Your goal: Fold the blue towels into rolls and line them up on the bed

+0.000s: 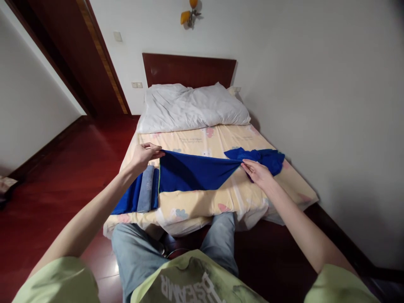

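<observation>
Outward, both hands (pixel 147 155) (palms unclear).

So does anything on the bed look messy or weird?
Yes, a bit: the blue heap near the right hand is crumpled, unlike the folded cloths on the left. The white bedding by the headboard looks rumpled too. I see no spills.

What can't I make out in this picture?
- Small print on the grey-blue folded cloth: too small to read in the head view.
- Full shape of the crumpled blue cloth: its own folds hide it.
- What lies under the white bedding: the bedding covers it.
- The item by the left wall: cut off by the picture's left edge.
- Shirt lettering: partly lost in folds.
</observation>
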`<state>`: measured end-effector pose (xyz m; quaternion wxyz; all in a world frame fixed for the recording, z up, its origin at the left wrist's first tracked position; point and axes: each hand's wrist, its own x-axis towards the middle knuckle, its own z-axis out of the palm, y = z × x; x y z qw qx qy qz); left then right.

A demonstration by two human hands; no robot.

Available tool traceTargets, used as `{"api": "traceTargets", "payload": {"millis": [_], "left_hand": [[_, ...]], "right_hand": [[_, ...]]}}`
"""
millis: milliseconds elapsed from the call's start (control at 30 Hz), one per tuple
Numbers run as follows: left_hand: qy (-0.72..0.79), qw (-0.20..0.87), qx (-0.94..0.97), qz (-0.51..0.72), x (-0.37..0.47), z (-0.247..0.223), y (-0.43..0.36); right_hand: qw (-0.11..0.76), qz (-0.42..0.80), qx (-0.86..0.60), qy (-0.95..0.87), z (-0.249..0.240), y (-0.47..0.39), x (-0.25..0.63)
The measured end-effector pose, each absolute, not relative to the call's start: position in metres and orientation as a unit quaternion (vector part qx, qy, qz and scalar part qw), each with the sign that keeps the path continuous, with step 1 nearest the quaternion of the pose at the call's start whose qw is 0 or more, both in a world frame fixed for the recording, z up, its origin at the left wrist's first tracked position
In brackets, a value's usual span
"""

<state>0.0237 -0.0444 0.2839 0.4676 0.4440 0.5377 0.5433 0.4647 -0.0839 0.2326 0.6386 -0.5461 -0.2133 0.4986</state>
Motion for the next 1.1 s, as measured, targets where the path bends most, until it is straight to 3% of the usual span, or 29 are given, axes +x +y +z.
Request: {"api": "traceTargets", "payload": {"millis": [200,433,633,800,933,1100], "left_hand": [[0.555,0.487,0.432,0.518,0.014,0.265,-0.043],[0.587,0.462,0.415,0.52,0.022,0.252,0.017],[0.583,0.347,0.48,0.556,0.032,0.282,0.075],[0.557,0.26,0.523,0.591,0.027,0.292,0.068],[0.602,0.233,0.524,0.555,0.027,0.231,0.019],[0.734,0.275,0.47,0.406,0.041,0.088,-0.073]], "right_hand": [[0.605,0.489,-0.579,-0.245,0.229,-0.073,0.474],[0.572,0.468,-0.586,-0.331,0.231,-0.006,0.458],[0.602,0.404,-0.553,-0.411,0.241,0.064,0.459],[0.645,0.312,-0.51,-0.476,0.242,0.06,0.471],[0.636,0.302,-0.528,-0.475,0.198,0.015,0.468],[0.576,0.388,-0.623,-0.36,0.076,-0.062,0.45]]}}
